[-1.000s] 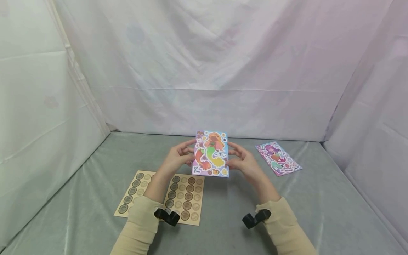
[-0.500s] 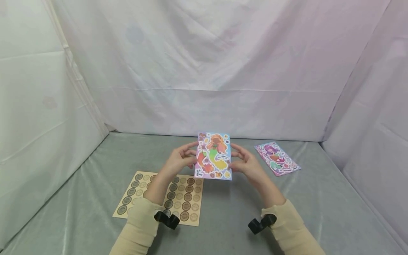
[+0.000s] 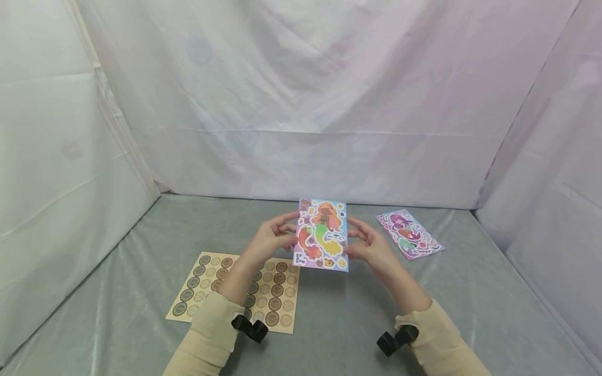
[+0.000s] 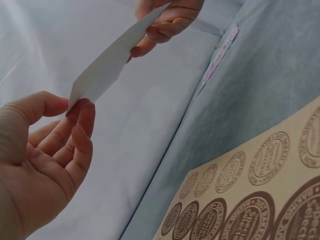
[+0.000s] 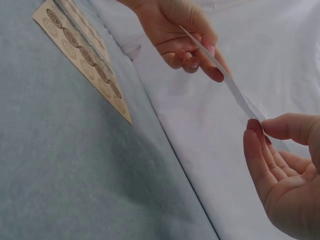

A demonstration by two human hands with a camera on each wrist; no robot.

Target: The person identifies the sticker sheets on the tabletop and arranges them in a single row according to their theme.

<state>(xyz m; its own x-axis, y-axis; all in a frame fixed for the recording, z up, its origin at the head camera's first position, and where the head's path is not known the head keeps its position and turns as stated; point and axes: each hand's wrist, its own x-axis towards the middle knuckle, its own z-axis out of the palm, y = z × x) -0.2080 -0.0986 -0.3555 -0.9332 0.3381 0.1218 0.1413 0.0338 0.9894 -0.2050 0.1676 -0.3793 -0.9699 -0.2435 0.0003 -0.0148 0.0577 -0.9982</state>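
A sticker sheet [image 3: 322,235] with an orange-haired mermaid is held up above the table, its printed face toward the head camera. My left hand [image 3: 269,240] pinches its left edge between thumb and fingers. On the opposite edge, my right hand [image 3: 371,245] pinches it the same way. The left wrist view shows the plain white back of the mermaid sheet [image 4: 107,65], slightly bowed. Seen nearly edge-on in the right wrist view, the sheet [image 5: 232,90] spans the two hands.
Tan sheets of round brown labels [image 3: 275,295] lie at the left front, partly under my left forearm. A second mermaid sticker sheet [image 3: 409,234], purple-haired, lies at the right back. The grey cloth-covered table [image 3: 343,324] meets white curtains [image 3: 301,104] behind and at both sides.
Both hands have shifted a little to the right and toward me, carrying the mermaid sticker sheet along. The label sheets and the other sticker sheet stay in place on the table.
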